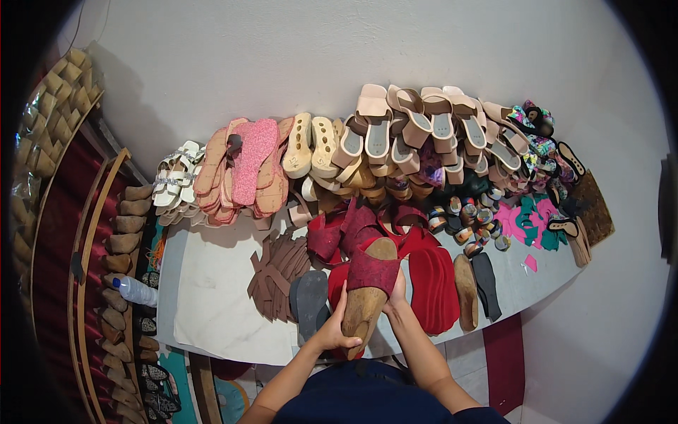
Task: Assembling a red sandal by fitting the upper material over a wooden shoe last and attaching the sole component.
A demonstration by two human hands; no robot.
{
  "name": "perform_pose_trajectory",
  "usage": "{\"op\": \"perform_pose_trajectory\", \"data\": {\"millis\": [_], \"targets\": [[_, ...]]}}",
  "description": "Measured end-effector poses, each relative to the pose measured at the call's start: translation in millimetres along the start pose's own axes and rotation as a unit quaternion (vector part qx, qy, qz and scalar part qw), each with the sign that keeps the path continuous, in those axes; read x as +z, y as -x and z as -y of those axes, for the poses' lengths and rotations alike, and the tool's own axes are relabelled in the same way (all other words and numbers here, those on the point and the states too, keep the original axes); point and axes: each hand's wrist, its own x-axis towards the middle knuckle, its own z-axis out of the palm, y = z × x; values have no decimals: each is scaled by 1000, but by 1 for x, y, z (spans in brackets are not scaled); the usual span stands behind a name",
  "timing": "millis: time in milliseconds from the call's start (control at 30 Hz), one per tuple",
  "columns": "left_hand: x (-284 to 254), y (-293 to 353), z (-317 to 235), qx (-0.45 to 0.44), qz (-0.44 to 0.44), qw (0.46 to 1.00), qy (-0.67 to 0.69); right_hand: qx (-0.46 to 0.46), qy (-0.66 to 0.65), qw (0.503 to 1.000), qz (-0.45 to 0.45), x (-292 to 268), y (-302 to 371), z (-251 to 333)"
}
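Above the table's front edge I hold a wooden shoe last (pixel 364 314) with a dark red sandal upper (pixel 373 274) wrapped across its front part. My left hand (pixel 335 333) grips the last from the left, its thumb lying over the narrower near end. On the other side my right hand (pixel 397 291) is closed against the upper's edge and the last; some of its fingers are hidden underneath. Behind the last lie more dark red uppers (pixel 357 225). Bright red soles (pixel 433 290) are stacked to its right, and dark grey soles (pixel 309 304) rest to its left.
On the table (pixel 233 297), brown strap pieces (pixel 274 279) lie left; another wooden last (pixel 466 290) and a dark sole (pixel 485 285) lie right. Pink heeled sandals (pixel 431 120) and pink insoles (pixel 254 159) pile along the wall. A shelf of lasts (pixel 123 244) and a bottle (pixel 135 291) stand left.
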Motion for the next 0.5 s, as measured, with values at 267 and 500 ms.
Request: {"op": "perform_pose_trajectory", "data": {"millis": [267,500], "targets": [[3,0,-8,21,6,999,-42,1,-2,999,34,-3,6,4],[4,1,-8,10,32,996,78,74,-16,992,102,-18,0,9]]}}
